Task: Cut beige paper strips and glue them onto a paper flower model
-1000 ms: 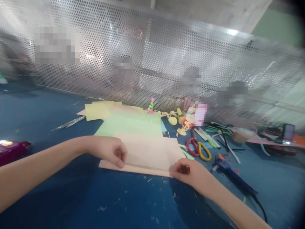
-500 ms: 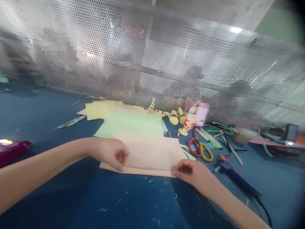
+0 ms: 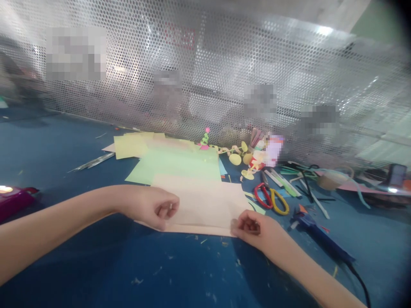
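A pale pink sheet of paper (image 3: 202, 205) lies in front of me, with a narrow folded strip along its near edge. My left hand (image 3: 154, 207) is closed at the left part of that edge, thumb and curled fingers pinching the paper. At the right corner of the same edge, my right hand (image 3: 252, 226) pinches the sheet between thumb and fingertips. Under its far side lies a light green sheet (image 3: 180, 164). Scissors (image 3: 271, 199) with one red and one yellow handle lie just beyond my right hand.
Yellow sheets (image 3: 128, 146) lie at the back left, near silvery thin tools (image 3: 93, 161). A blue glue gun (image 3: 321, 237) with a black cord rests at right. A small paper tree (image 3: 205, 139) stands before the perforated metal screen (image 3: 218, 85). A magenta device (image 3: 16, 203) sits far left.
My left hand has slid slightly to the right along the near edge, and the strip there looks narrower. My right hand stays at its corner. The view has shifted a little.
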Available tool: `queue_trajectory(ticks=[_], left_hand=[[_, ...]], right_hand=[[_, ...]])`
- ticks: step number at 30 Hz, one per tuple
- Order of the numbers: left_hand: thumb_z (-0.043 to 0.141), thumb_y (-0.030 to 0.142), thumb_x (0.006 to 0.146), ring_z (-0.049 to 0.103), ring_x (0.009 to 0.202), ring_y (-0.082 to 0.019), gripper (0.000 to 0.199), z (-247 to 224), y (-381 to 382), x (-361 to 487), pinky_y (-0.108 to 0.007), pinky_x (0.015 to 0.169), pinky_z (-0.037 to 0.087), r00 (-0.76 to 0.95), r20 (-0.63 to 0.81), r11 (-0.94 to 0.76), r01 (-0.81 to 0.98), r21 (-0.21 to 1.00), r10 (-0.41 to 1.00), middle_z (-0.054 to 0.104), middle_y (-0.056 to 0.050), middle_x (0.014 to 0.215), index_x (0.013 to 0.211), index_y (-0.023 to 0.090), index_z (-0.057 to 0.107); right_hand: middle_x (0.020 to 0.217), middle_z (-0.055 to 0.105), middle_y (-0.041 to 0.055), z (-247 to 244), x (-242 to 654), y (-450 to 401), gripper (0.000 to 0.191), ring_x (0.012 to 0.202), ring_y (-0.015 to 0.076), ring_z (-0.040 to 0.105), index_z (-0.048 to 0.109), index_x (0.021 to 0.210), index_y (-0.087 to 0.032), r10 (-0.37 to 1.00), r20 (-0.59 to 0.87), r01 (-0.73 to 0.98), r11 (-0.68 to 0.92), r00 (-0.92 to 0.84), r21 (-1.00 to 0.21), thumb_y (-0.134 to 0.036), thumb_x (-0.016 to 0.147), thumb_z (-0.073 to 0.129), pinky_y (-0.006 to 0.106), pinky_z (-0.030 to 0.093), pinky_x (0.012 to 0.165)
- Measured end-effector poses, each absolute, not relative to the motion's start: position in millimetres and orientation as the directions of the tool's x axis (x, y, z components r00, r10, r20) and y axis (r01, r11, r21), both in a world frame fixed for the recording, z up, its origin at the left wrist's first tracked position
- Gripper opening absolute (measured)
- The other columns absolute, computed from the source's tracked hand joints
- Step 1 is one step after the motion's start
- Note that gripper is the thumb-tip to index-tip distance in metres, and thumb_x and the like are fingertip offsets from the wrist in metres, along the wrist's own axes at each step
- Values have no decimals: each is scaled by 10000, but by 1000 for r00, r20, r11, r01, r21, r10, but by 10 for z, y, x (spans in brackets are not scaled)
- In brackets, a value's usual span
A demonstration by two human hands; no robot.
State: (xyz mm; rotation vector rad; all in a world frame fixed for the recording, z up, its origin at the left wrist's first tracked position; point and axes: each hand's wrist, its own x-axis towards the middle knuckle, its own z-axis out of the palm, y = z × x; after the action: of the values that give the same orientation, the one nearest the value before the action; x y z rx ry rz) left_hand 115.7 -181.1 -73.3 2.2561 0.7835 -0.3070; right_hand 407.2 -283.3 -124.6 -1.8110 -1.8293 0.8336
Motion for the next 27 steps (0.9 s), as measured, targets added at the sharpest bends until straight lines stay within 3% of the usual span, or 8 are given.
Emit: queue_trajectory(ticks=[8, 13, 15, 17, 22, 24, 27], left_hand=[[506, 243, 753, 486, 676, -149, 315, -557, -1974, 1217, -213, 581, 348, 811, -361, -648, 585, 487, 460, 511, 8, 780, 1068, 255, 505], [508, 157, 772, 513, 950, -174, 419, -597, -2163, 1315, -243, 823, 380, 922, -69, -796, 364, 484, 380, 517, -21, 1073, 1151, 330, 542], [501, 170, 812, 508, 994, -168, 374, -658, -2257, 1424, -251, 874, 375, 937, 60, -846, 281, 453, 344, 517, -25, 1129, 1150, 322, 554], [440, 176, 868, 496, 1028, -172, 330, -716, -2350, 1571, -272, 897, 371, 934, 132, -904, 274, 328, 331, 527, -39, 1153, 1153, 295, 557], [336, 147, 921, 479, 1066, -198, 304, -871, -2485, 1909, -324, 934, 345, 962, 251, -988, 134, -78, 111, 608, -93, 1077, 1142, 167, 544], [336, 145, 923, 503, 1019, -192, 293, -965, -2481, 1982, -327, 923, 350, 956, 284, -984, 117, -137, 74, 626, -91, 1016, 1117, 159, 555], [376, 176, 917, 511, 1000, -187, 255, -1112, -2439, 2037, -326, 915, 346, 948, 305, -984, 130, -126, 86, 624, -83, 1006, 1076, 180, 575]], right_hand=[[651, 573, -21, -1219, 4078, -2869, 176, 601, 124, 522, 558, 712, -210, 995, -85, 731, -23, -49, -682, -377, 748, 596, 221, 428, 573], [626, 552, -28, -1204, 4091, -2892, 182, 582, 119, 509, 554, 691, -207, 997, -68, 750, -20, -33, -661, -376, 724, 614, 214, 414, 555], [599, 524, -37, -1206, 4098, -2894, 185, 561, 111, 488, 541, 667, -207, 998, -58, 762, -24, -17, -647, -368, 723, 613, 207, 394, 531], [588, 508, -42, -1214, 4108, -2893, 176, 557, 108, 476, 540, 663, -206, 999, -49, 768, -22, -12, -640, -354, 720, 615, 204, 379, 525], [588, 497, -46, -1239, 4146, -2897, 169, 554, 103, 466, 536, 669, -202, 999, -53, 754, -27, -10, -657, -337, 707, 629, 201, 361, 515], [586, 489, -48, -1235, 4165, -2908, 169, 552, 103, 461, 535, 672, -202, 999, -50, 745, -21, -17, -667, -338, 709, 629, 202, 362, 514], [600, 504, -44, -1219, 4194, -2923, 162, 566, 107, 476, 538, 685, -204, 999, -46, 738, -11, -27, -674, -336, 718, 625, 208, 379, 531]])
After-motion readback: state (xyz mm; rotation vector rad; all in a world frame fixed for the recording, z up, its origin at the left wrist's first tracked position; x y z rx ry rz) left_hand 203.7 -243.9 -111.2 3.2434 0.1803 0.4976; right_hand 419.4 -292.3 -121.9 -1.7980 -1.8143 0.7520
